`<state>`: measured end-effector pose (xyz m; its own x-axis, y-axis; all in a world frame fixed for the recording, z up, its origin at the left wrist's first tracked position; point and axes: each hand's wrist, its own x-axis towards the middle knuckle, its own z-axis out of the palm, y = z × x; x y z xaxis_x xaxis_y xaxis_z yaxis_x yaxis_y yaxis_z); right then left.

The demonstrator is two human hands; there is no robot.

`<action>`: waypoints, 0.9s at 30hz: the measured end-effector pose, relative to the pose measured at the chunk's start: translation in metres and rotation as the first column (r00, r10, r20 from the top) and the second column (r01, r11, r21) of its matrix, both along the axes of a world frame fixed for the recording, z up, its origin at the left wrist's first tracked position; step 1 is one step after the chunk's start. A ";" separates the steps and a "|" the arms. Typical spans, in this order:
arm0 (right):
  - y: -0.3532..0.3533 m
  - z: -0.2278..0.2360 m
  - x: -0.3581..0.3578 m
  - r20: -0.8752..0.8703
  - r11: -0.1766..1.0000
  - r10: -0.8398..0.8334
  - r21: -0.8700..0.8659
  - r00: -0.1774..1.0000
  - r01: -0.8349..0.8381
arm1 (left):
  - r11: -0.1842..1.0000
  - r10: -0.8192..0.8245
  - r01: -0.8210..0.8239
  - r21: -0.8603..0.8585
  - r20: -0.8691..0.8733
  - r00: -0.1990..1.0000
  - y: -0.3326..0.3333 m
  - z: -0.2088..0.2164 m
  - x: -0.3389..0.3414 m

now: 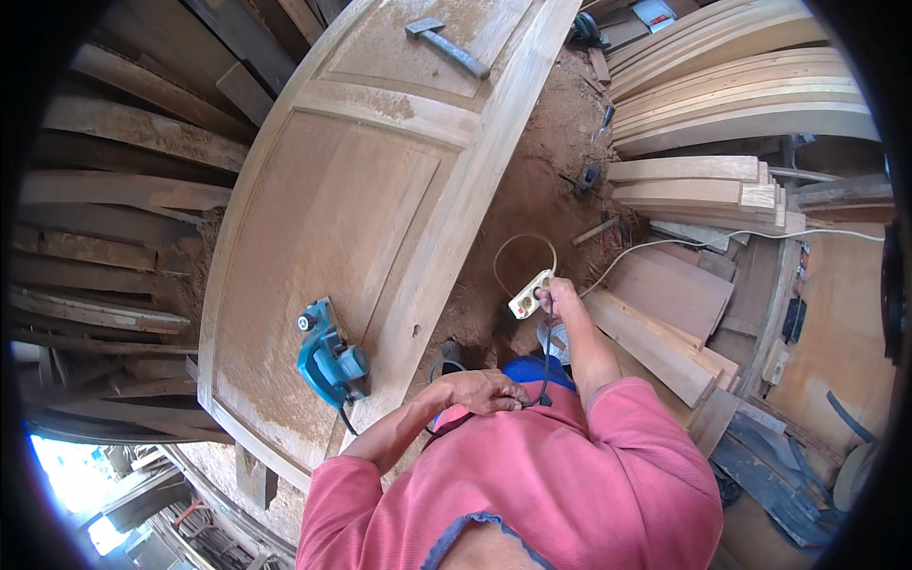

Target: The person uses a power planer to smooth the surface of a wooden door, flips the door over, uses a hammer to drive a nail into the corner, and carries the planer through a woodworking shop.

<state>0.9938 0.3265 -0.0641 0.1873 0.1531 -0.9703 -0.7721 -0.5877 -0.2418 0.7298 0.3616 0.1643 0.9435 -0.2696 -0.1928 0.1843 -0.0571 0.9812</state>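
My right hand (562,298) is closed on the near end of a white power strip (528,296) with a small red switch. A dark plug shows at its fingers, and a black cord (546,353) hangs from there toward my waist. In front of my shirt, my left hand (482,391) has its fingers curled around the lower part of that cord. A teal electric hand planer (330,359) rests on a panelled wooden door (380,332), to the left of my left hand. Its black cord drops off the door's near side.
A hammer (446,47) lies on the door's far end among sawdust. Stacked boards (741,104) stand at the right, with loose planks (655,347) nearer me. The strip's white cable (665,240) runs off right. Rough timber (123,199) fills the left side.
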 end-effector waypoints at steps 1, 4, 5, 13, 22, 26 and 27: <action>-0.011 -0.001 0.003 -0.005 1.000 -0.007 -0.011 1.000 0.007 | 0.984 -0.025 -0.001 -0.179 -0.147 0.989 0.007 0.014 0.005; -0.028 0.005 0.004 0.084 0.994 0.108 0.000 0.991 -0.108 | 0.954 0.295 -0.299 -0.023 -0.113 0.949 0.023 -0.015 0.002; -0.033 0.014 0.004 0.107 0.979 0.191 0.045 0.976 -0.197 | 0.900 0.428 -0.434 0.027 -0.235 0.873 0.033 -0.025 0.013; -0.041 0.129 -0.043 0.134 0.799 0.449 0.382 0.883 -0.464 | 0.677 0.273 -0.719 -0.156 -0.854 0.443 0.039 -0.149 0.050; -0.042 0.182 -0.046 0.688 0.236 0.725 -0.284 -0.026 -0.930 | 0.340 0.517 -0.830 -0.442 -0.650 0.557 -0.014 -0.141 0.082; -0.035 0.153 -0.048 0.653 0.288 0.756 -0.283 0.036 -0.915 | 0.549 0.542 -0.797 -0.250 -0.619 0.568 0.004 -0.138 0.086; -0.036 0.144 -0.039 0.636 0.405 0.716 -0.041 0.289 -0.913 | 0.573 0.622 -0.806 -0.148 -0.562 0.546 0.005 -0.141 0.087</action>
